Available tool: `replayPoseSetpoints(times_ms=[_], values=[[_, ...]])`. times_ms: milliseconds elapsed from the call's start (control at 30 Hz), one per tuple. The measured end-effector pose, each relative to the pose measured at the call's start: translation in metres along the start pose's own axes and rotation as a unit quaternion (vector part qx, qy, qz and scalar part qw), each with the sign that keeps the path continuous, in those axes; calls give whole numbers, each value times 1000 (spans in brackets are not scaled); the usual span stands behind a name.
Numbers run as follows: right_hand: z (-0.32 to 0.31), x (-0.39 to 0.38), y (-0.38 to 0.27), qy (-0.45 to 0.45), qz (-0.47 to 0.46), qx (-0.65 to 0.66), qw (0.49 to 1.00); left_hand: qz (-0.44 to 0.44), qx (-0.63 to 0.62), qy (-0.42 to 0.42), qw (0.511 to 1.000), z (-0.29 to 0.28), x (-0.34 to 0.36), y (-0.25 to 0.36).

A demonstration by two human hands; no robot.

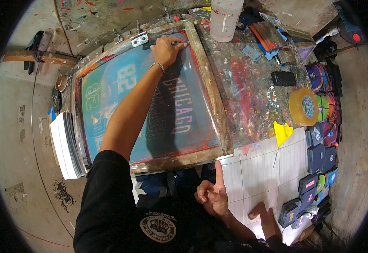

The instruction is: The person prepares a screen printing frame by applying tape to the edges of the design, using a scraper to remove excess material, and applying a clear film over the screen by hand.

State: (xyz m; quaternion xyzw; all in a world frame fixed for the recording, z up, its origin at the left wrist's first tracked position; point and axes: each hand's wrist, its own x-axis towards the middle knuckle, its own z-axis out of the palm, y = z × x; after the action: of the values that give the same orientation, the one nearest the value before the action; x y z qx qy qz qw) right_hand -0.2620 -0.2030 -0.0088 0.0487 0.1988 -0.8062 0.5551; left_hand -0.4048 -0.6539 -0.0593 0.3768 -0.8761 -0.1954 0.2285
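My left hand (170,49) reaches over a framed printing screen (200,105) with blue mesh and pale lettering, its bent fingers pinched at the top right corner; whatever they pinch is too small to name. That forearm crosses the mesh and hides part of it. Below the frame's bottom right corner, my right hand (213,195) has its index finger stretched up near the wood, the other fingers curled loosely around no visible object. A metal hinge clamp (139,39) grips the frame's top edge.
The paint-spattered table (245,105) holds a tape roll (303,107), translucent cylinder (222,25), dark case (283,78), squeegees (262,34) and yellow scrap (283,133). White sheets (66,145) are stacked left. Piles of dark printed pieces (315,158) line the right. A bare foot (257,210) shows on tiles.
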Motion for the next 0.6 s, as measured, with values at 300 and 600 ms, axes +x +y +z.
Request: replayPoseSetpoints(times_ms=[300,600], values=[[1,1,0,9,0,0,1000,27,60,43,997,-2,-5,-5],[3,3,-4,-17,8,-48,999,141,161,11,977,-8,-39,-5]])
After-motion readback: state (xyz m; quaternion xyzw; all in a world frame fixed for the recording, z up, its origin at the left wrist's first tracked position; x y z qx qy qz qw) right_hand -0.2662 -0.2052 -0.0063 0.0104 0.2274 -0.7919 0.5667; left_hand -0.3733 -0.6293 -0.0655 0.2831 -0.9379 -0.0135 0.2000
